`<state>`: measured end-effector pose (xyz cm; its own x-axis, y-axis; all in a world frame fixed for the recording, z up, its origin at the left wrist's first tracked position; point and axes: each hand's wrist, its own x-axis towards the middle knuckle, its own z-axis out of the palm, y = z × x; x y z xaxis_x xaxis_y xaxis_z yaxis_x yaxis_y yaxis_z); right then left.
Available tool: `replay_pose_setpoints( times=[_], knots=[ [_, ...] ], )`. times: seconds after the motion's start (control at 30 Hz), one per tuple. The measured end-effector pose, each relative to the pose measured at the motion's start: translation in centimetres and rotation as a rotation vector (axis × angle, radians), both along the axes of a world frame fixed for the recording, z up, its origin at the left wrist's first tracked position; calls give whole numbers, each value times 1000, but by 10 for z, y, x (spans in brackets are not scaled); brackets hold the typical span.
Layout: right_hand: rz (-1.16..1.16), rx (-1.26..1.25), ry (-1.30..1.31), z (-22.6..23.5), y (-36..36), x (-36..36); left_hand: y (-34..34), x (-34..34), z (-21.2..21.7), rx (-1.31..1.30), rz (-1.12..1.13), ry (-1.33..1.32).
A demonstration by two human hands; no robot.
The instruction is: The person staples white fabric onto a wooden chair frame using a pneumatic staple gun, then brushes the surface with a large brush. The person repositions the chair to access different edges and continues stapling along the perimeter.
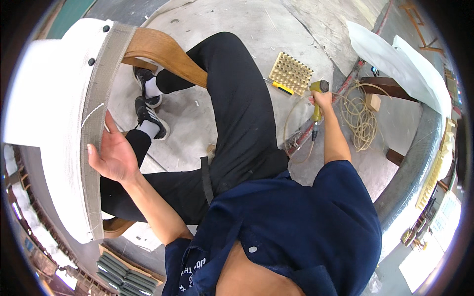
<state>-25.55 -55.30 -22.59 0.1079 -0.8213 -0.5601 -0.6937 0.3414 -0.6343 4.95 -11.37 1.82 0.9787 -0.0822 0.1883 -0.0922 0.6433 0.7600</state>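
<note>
Against the grey webbing band (94,118) of a white upholstered chair (57,118) lies my left hand (118,155), palm up. Its thumb and a finger are spread apart along the band; the other fingers are partly hidden. The chair, with its curved wooden frame (163,52), leans against my legs. Two dark round studs sit on its band, and a white thread hangs there. Out to the right, my right hand (323,98) grips a yellow air tool (317,113) with a dark head and a hose fitting at its lower end.
On the floor stands a pale block (292,73) holding rows of small dark-tipped pieces. Beside it lies a yellow-and-black handled tool (283,88). A coiled hose (360,123) rests to the right, near a plastic-wrapped piece of furniture (414,158). Dark green cushions (126,274) are stacked at lower left.
</note>
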Motion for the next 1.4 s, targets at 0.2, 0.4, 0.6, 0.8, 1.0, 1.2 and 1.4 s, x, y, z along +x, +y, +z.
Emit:
replay_pose_setpoints(
  times=[0.2, 0.4, 0.6, 0.8, 1.0, 1.2, 1.4],
  knots=[
    [-16, -27, -62, -8, -1, -10, -2, 0, -4, 0, -6, 9],
    [12, -55, 32, -7, 1, -13, 0, -3, -5, -7, -23, 27],
    [-26, -76, -53, -4, 7, -10, 4, -3, -5, -7, -66, -19],
    [-22, -79, -134, -14, 11, -12, 3, -5, -5, 1, -70, -29],
    [-73, -47, -126, -19, -6, -17, 1, -4, -13, -110, -112, 8],
    [-11, -143, -227, 55, 26, 19, 9, -1, -8, -117, -124, -23],
    [189, -77, -610, 201, 97, 93, 3, -3, 1, -137, -95, 44]
  ],
)
